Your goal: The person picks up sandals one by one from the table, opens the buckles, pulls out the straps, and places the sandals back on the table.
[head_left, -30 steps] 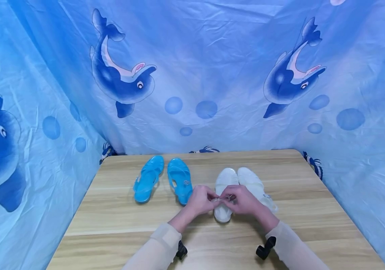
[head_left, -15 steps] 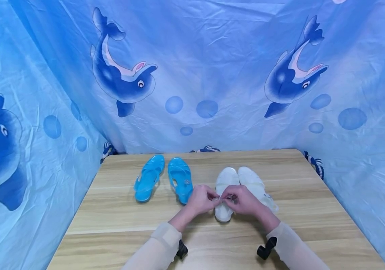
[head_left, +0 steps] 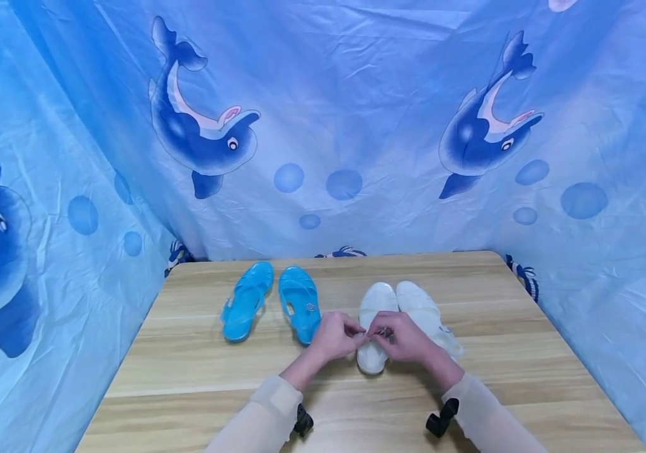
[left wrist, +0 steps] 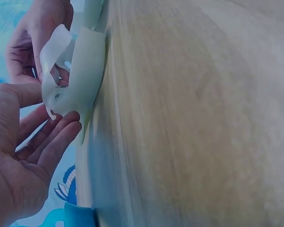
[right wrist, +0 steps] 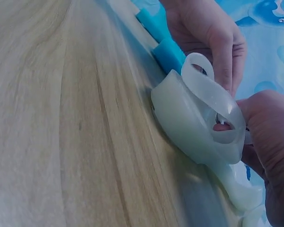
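Note:
A pair of translucent white jelly sandals stands on the table, and both hands meet over the left white sandal (head_left: 371, 360). My left hand (head_left: 334, 336) pinches its strap from the left side. From the right, my right hand (head_left: 405, 338) pinches the same ankle strap (right wrist: 213, 90), which loops up above the heel in the right wrist view. A small metal buckle (left wrist: 57, 96) shows on the sandal's side in the left wrist view; fingers partly hide where strap and buckle meet. Beside it lies the right white sandal (head_left: 418, 305), touched by neither hand.
Two blue jelly sandals lie left of the hands: one farther left (head_left: 246, 302), the other (head_left: 299, 302) close to my left hand. The wooden table (head_left: 187, 377) ends at a blue dolphin-print curtain (head_left: 328, 126) behind and at the sides.
Both hands stay at the strap with only slight finger movement. The whole head view shifts a little; the sandals keep their places.

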Motion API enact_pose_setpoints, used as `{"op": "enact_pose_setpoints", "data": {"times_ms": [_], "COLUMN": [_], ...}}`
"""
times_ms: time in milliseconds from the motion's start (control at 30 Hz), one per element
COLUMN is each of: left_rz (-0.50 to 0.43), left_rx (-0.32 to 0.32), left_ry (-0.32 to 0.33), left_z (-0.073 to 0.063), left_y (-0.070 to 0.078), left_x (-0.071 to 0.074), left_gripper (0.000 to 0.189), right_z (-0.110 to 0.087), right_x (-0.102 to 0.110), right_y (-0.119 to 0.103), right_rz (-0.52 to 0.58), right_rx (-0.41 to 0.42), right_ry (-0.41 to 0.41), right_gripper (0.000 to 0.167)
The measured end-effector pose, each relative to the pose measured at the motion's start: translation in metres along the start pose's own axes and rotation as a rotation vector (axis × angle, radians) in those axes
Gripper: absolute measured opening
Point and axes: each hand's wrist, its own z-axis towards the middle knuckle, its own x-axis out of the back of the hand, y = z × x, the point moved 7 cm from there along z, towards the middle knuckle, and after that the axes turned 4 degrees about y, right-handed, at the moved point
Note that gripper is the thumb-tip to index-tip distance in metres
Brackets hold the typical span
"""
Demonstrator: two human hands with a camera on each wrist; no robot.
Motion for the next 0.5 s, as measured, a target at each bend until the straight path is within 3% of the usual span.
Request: {"op": "enact_pose_setpoints", "data": {"times_ms": [267, 500], "left_rz": [-0.005, 0.007], "left_rx": [0.030, 0.019], "left_ry": [0.012, 0.002], "left_z": [-0.0025, -0.0023], "left_y": [-0.0037, -0.0033], "left_x": [0.0004, -0.0012], "left_gripper": [0.013, 0.016], "right_z": [-0.0003, -0.0011], "right_x": [0.0011, 0.0010], "right_y": [0.0025, 0.0044], "right_rz": [0.026, 0.025], "right_rx": [-0.017, -0.074], "right_ry": [0.028, 0.030], "right_gripper": [0.021, 0.018]}}
